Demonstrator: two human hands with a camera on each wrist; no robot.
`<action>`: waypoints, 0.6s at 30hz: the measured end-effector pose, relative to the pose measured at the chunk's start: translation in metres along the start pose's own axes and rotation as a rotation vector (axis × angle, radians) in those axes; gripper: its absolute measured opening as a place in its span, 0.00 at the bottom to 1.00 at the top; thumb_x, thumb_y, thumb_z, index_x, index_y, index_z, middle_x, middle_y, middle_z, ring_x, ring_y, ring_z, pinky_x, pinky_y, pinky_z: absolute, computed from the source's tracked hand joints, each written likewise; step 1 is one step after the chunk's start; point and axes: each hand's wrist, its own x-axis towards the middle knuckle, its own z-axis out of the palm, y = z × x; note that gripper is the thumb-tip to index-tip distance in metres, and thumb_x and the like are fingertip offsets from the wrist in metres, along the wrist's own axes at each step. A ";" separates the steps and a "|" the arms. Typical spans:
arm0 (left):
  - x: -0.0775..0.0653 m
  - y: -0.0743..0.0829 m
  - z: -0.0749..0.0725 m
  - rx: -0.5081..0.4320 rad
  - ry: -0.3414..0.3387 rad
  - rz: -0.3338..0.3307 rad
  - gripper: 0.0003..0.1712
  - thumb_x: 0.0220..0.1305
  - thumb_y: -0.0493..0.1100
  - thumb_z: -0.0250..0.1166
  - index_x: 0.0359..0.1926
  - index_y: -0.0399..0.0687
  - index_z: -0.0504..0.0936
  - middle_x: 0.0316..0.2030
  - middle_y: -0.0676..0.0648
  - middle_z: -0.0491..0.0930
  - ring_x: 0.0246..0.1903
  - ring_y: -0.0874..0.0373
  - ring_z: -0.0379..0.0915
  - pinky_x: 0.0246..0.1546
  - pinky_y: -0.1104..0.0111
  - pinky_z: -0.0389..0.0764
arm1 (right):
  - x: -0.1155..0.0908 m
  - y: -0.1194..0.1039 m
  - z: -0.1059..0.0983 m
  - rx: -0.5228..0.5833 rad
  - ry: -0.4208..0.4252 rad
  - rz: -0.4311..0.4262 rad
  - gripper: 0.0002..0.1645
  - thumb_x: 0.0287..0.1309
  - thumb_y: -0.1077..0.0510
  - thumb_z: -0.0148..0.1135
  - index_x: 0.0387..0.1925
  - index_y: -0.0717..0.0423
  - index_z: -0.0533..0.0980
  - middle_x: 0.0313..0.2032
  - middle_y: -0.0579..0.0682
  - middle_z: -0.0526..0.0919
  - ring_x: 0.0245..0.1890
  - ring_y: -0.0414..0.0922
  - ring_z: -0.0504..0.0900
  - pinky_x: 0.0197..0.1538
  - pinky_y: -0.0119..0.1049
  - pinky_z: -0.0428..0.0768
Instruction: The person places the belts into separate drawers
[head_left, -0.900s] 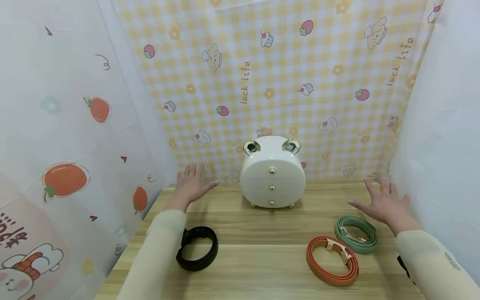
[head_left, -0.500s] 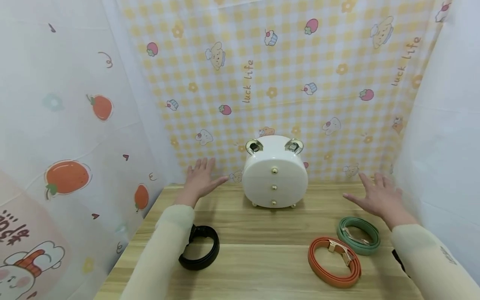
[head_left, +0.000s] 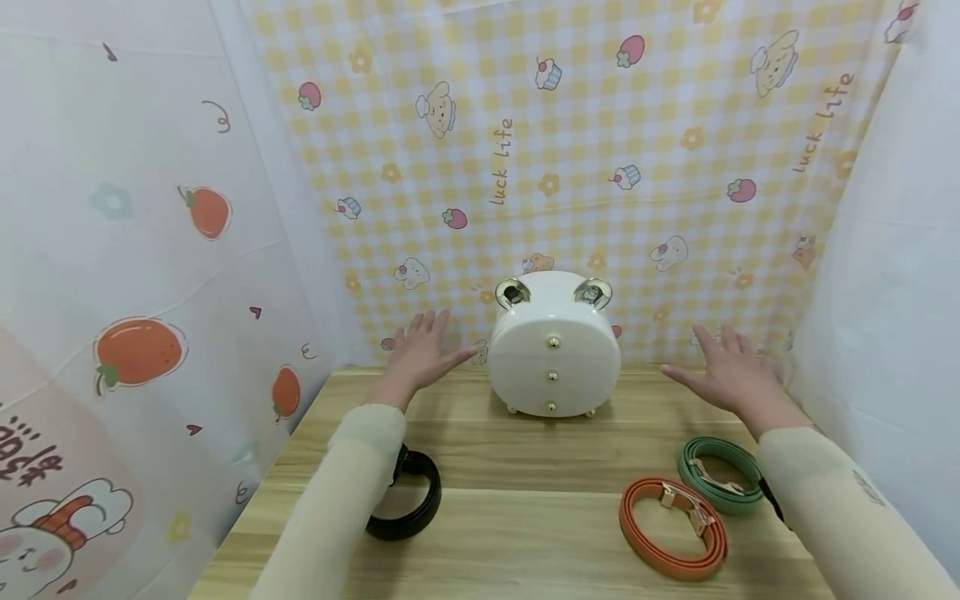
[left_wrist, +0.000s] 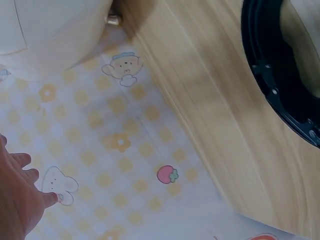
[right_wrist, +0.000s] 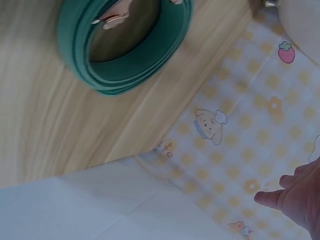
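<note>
A white rounded box (head_left: 555,367) with gold knobs down its front and two gold ear-like rings on top stands at the back of the table. My left hand (head_left: 422,354) hovers to its left, fingers spread, touching nothing. On the other side my right hand (head_left: 731,375) is held in the air with fingers and thumb spread, holding nothing. A coiled black belt (head_left: 420,517) lies below my left forearm, partly hidden by the sleeve. Near my right forearm lie a coiled green belt (head_left: 720,475) and a coiled orange belt (head_left: 673,533), both with metal buckles.
The wooden table (head_left: 525,533) ends at a yellow checked cloth backdrop (head_left: 570,225) close behind the box. White cloth walls stand at both sides, the left cloth (head_left: 225,292) printed with fruit.
Both hands have moved inward and a little forward, closer to the box. The view has shifted slightly. The box and belts stay where they were.
</note>
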 end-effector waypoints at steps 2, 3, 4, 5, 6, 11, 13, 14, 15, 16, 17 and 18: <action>0.001 0.005 0.000 -0.004 -0.009 -0.004 0.57 0.62 0.79 0.49 0.80 0.53 0.44 0.77 0.40 0.42 0.76 0.41 0.33 0.70 0.41 0.33 | 0.003 -0.006 -0.003 0.009 0.006 -0.004 0.66 0.57 0.17 0.44 0.78 0.59 0.41 0.70 0.81 0.36 0.68 0.78 0.38 0.55 0.82 0.42; 0.001 0.007 0.000 -0.010 -0.012 -0.005 0.57 0.62 0.79 0.49 0.80 0.53 0.43 0.78 0.40 0.41 0.76 0.42 0.32 0.70 0.42 0.33 | 0.005 -0.009 -0.004 0.011 0.010 -0.007 0.66 0.57 0.18 0.44 0.78 0.59 0.41 0.70 0.81 0.37 0.68 0.78 0.39 0.55 0.82 0.42; 0.002 0.009 0.001 -0.016 -0.014 -0.006 0.58 0.62 0.79 0.49 0.80 0.53 0.43 0.78 0.41 0.41 0.76 0.42 0.32 0.70 0.42 0.33 | 0.007 -0.012 -0.004 0.014 0.015 -0.011 0.66 0.58 0.18 0.44 0.78 0.59 0.41 0.70 0.80 0.37 0.68 0.78 0.39 0.56 0.82 0.43; 0.002 0.010 0.001 -0.022 -0.014 -0.006 0.58 0.61 0.80 0.49 0.80 0.53 0.43 0.78 0.41 0.41 0.76 0.42 0.32 0.70 0.42 0.34 | 0.009 -0.015 -0.005 0.018 0.018 -0.014 0.66 0.58 0.18 0.44 0.78 0.59 0.41 0.70 0.80 0.37 0.68 0.78 0.39 0.56 0.82 0.43; 0.002 0.012 0.001 -0.033 -0.015 -0.005 0.58 0.61 0.79 0.49 0.80 0.53 0.43 0.78 0.41 0.41 0.76 0.43 0.32 0.70 0.43 0.34 | 0.011 -0.019 -0.006 0.024 0.024 -0.022 0.66 0.58 0.18 0.45 0.78 0.60 0.42 0.70 0.80 0.38 0.68 0.78 0.39 0.56 0.81 0.44; 0.004 0.020 0.003 -0.045 0.001 0.016 0.57 0.62 0.78 0.50 0.79 0.51 0.44 0.77 0.40 0.43 0.76 0.42 0.33 0.70 0.42 0.38 | 0.023 -0.036 -0.010 0.032 0.043 -0.055 0.65 0.59 0.18 0.43 0.77 0.62 0.42 0.70 0.81 0.39 0.68 0.79 0.43 0.61 0.76 0.50; 0.005 0.024 0.003 -0.039 0.009 0.023 0.58 0.62 0.79 0.49 0.79 0.52 0.45 0.77 0.40 0.43 0.76 0.43 0.34 0.71 0.43 0.40 | 0.028 -0.043 -0.012 0.050 0.039 -0.059 0.65 0.59 0.18 0.43 0.78 0.61 0.41 0.71 0.80 0.38 0.68 0.78 0.42 0.61 0.76 0.50; 0.005 0.027 0.003 -0.039 0.013 0.027 0.58 0.61 0.80 0.49 0.79 0.52 0.45 0.77 0.41 0.44 0.76 0.43 0.35 0.71 0.43 0.41 | 0.030 -0.045 -0.013 0.063 0.035 -0.059 0.65 0.59 0.18 0.43 0.78 0.59 0.40 0.71 0.79 0.38 0.68 0.78 0.42 0.60 0.77 0.49; 0.005 0.029 0.003 -0.041 0.015 0.030 0.58 0.60 0.80 0.49 0.79 0.52 0.45 0.77 0.41 0.44 0.76 0.43 0.36 0.71 0.43 0.41 | 0.032 -0.049 -0.015 0.076 0.029 -0.056 0.66 0.58 0.18 0.42 0.78 0.58 0.39 0.71 0.79 0.38 0.68 0.78 0.42 0.60 0.77 0.49; 0.005 0.032 0.003 -0.047 0.016 0.034 0.59 0.60 0.80 0.50 0.79 0.52 0.46 0.77 0.41 0.44 0.76 0.43 0.36 0.71 0.44 0.41 | 0.034 -0.052 -0.016 0.087 0.027 -0.056 0.66 0.58 0.17 0.42 0.78 0.58 0.39 0.72 0.78 0.38 0.69 0.77 0.42 0.60 0.77 0.50; 0.004 0.034 0.003 -0.055 0.017 0.036 0.59 0.60 0.80 0.50 0.79 0.52 0.46 0.77 0.41 0.44 0.76 0.44 0.36 0.71 0.43 0.40 | 0.036 -0.055 -0.017 0.099 0.022 -0.055 0.66 0.58 0.17 0.43 0.78 0.57 0.38 0.72 0.77 0.37 0.69 0.77 0.42 0.60 0.77 0.50; 0.004 0.036 0.002 -0.060 0.018 0.041 0.59 0.60 0.80 0.51 0.79 0.52 0.46 0.77 0.41 0.43 0.76 0.43 0.36 0.71 0.43 0.40 | 0.038 -0.059 -0.018 0.114 0.017 -0.054 0.66 0.58 0.17 0.43 0.78 0.57 0.38 0.72 0.77 0.37 0.70 0.76 0.41 0.60 0.77 0.50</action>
